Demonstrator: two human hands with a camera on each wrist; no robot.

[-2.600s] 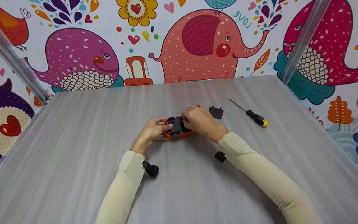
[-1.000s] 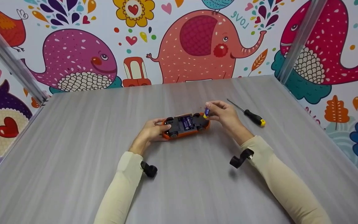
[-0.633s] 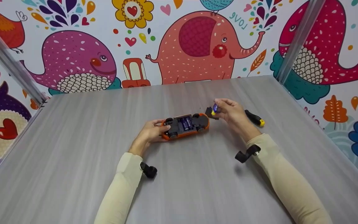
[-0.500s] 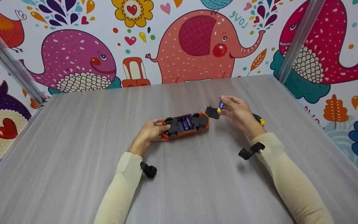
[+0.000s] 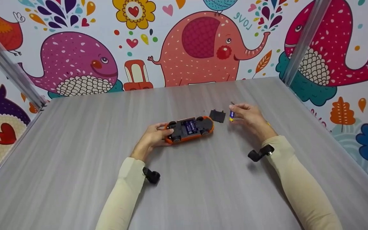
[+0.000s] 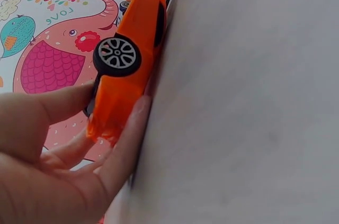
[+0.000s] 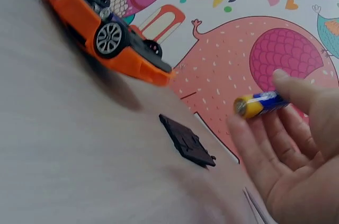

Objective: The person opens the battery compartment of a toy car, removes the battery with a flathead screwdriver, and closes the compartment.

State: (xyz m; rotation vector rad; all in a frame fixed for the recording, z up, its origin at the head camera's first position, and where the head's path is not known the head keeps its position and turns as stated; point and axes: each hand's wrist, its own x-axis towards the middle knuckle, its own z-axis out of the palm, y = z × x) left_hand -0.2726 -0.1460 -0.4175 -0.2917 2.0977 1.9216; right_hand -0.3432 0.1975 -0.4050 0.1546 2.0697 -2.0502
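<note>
An orange toy car (image 5: 179, 129) lies upside down, its dark underside up and its battery compartment uncovered. Dark blue batteries (image 5: 190, 126) sit inside that compartment. My left hand (image 5: 150, 137) grips the car's left end, thumb on the underside; in the left wrist view the fingers wrap its orange body (image 6: 139, 28). Raised off to the right, my right hand (image 5: 251, 116) pinches a blue battery with a yellow end (image 5: 232, 115). The right wrist view shows this battery (image 7: 262, 104) between thumb and fingertips, apart from the car. Between car and right hand lies a black battery cover (image 5: 217, 116).
A screwdriver is mostly hidden behind my right hand; only its shaft tip (image 5: 232, 103) and a bit of its yellow handle end (image 5: 268, 123) show. Printed panels with cartoon animals (image 5: 200, 51) stand along the back and sides of the grey table (image 5: 184, 191).
My right hand was at the car's compartment, then came away holding the battery and moved right, past the cover, over the screwdriver. My left hand keeps its grip on the car.
</note>
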